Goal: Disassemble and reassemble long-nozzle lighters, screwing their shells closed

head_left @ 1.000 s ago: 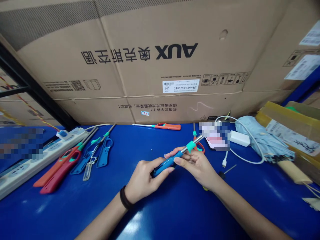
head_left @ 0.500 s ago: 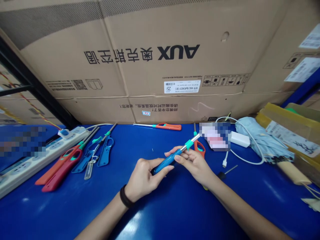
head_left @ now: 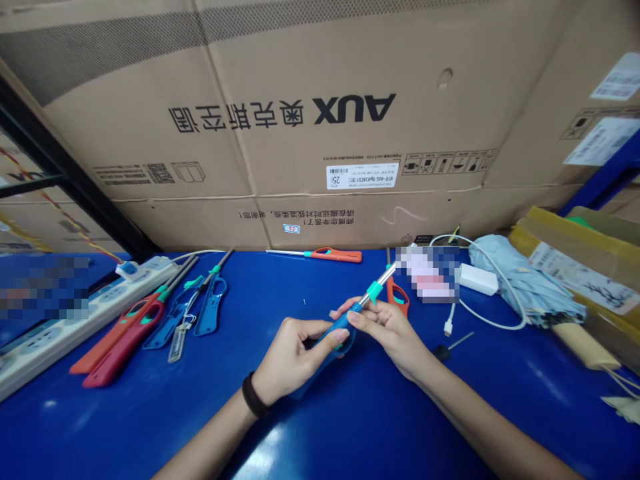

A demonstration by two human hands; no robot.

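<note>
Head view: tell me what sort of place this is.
Probably a makeshift workbench, perhaps in a workshop or storeroom: AUX air-conditioner cardboard stands along the back, a power strip runs along the left, and an opened blue utility lighter lies near the strip.

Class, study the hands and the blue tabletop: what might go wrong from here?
1. The left hand and right hand hold the blue lighter with its metal tube slanting toward the blurred, phone-like thing; the tip might knock it.
2. The screwdriver-like tool lies close by the right wrist, which could bump it.
3. The clear part with wires lies loose by the blue casings and might be displaced.
</note>
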